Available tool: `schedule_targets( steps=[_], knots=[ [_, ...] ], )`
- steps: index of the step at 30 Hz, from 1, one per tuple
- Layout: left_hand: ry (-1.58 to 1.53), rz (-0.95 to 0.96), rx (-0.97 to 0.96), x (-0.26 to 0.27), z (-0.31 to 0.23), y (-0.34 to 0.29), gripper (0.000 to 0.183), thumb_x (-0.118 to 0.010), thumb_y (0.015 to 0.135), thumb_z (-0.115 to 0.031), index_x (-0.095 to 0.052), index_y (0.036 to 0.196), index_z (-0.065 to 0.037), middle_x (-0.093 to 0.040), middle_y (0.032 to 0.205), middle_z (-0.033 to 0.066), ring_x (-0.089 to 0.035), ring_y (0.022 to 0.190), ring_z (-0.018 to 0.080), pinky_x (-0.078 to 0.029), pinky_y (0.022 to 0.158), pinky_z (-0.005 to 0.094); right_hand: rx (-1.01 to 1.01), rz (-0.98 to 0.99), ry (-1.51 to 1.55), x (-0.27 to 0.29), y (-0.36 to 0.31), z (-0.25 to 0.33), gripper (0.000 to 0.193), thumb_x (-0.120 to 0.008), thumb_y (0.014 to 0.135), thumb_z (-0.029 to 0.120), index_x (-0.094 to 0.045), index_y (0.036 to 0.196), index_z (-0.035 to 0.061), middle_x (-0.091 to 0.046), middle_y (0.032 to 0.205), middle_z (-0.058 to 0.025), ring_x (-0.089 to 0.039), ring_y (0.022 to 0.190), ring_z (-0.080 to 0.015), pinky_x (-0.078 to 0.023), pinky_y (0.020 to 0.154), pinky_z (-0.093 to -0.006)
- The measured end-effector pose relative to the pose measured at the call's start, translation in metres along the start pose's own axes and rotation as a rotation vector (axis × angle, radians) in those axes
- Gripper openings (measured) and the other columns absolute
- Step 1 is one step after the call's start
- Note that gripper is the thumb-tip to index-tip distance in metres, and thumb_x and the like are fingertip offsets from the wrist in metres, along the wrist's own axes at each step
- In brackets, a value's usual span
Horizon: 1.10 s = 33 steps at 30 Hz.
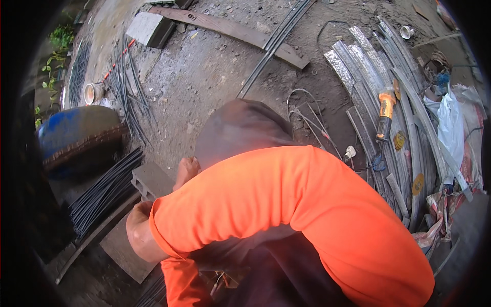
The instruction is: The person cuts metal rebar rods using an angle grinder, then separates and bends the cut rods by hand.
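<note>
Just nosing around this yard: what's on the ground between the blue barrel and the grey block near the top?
The head view shows loose dark rods and a small round can, lying on dirt.

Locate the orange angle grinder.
Head view, right side: the orange angle grinder lies on the curved metal strips, beside the white plastic bag.

By the right hand [140, 233] sits a rough grey concrete block [152, 180] beside dull dark thin metal rods [102, 194]. The orange cloth sleeve [286, 204] looks matt. Farther off, long galvanised metal strips [368, 77] shine on gritty ground [204, 66].
</note>
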<state>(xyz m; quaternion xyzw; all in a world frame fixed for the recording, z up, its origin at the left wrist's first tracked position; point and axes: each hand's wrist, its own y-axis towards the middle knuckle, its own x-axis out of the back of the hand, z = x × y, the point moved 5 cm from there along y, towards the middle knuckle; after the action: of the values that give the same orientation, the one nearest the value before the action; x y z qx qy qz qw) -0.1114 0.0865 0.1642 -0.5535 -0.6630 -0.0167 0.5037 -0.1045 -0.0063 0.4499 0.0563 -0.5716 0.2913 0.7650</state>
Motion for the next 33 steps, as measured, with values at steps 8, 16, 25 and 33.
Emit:
schedule_targets(
  steps=[8, 16, 25, 33],
  knots=[
    [0.718, 0.237, -0.157, 0.097, -0.081, 0.031, 0.044, -0.056, 0.098, -0.039, -0.066, 0.094, 0.004, -0.062, 0.065, 0.0178, -0.066, 0.066, 0.0329, -0.052, 0.069, 0.0469, 0.226, -0.001, 0.005, 0.006, -0.007, 0.038, 0.038, -0.076, 0.086, 0.027, -0.074, 0.122, 0.0148, -0.071, 0.118, -0.0074, -0.065, 0.107, -0.0394, -0.054, 0.082, -0.0578],
    [0.976, -0.108, -0.278, 0.138, -0.288, 0.027, 0.06, -0.06, 0.099, -0.05, -0.07, 0.091, 0.009, -0.068, 0.086, 0.0307, -0.069, 0.085, 0.0467, -0.055, 0.076, 0.0519, 0.419, -0.068, 0.03, -0.01, 0.005, 0.043, 0.038, -0.076, 0.086, 0.027, -0.074, 0.123, 0.0172, -0.071, 0.122, -0.0048, -0.064, 0.112, -0.0364, -0.054, 0.083, -0.0558],
    [0.526, -0.092, -0.035, 0.08, -0.079, 0.03, 0.072, -0.053, 0.099, -0.06, -0.073, 0.071, 0.002, -0.066, 0.066, 0.0251, -0.069, 0.068, 0.0422, -0.053, 0.07, 0.0494, 0.25, 0.18, 0.05, -0.024, 0.019, 0.047, 0.04, -0.077, 0.085, 0.028, -0.074, 0.123, 0.0164, -0.071, 0.122, -0.0062, -0.065, 0.111, -0.0356, -0.054, 0.083, -0.0532],
    [0.195, -0.129, -0.004, -0.023, 0.083, 0.058, 0.071, -0.053, 0.097, -0.064, -0.074, 0.078, 0.002, -0.07, 0.072, 0.0215, -0.071, 0.072, 0.035, -0.052, 0.073, 0.0459, 0.145, 0.29, 0.084, -0.03, 0.031, 0.042, 0.038, -0.076, 0.085, 0.029, -0.073, 0.12, 0.0151, -0.071, 0.118, -0.0072, -0.066, 0.106, -0.0341, -0.053, 0.082, -0.0512]
  ],
)
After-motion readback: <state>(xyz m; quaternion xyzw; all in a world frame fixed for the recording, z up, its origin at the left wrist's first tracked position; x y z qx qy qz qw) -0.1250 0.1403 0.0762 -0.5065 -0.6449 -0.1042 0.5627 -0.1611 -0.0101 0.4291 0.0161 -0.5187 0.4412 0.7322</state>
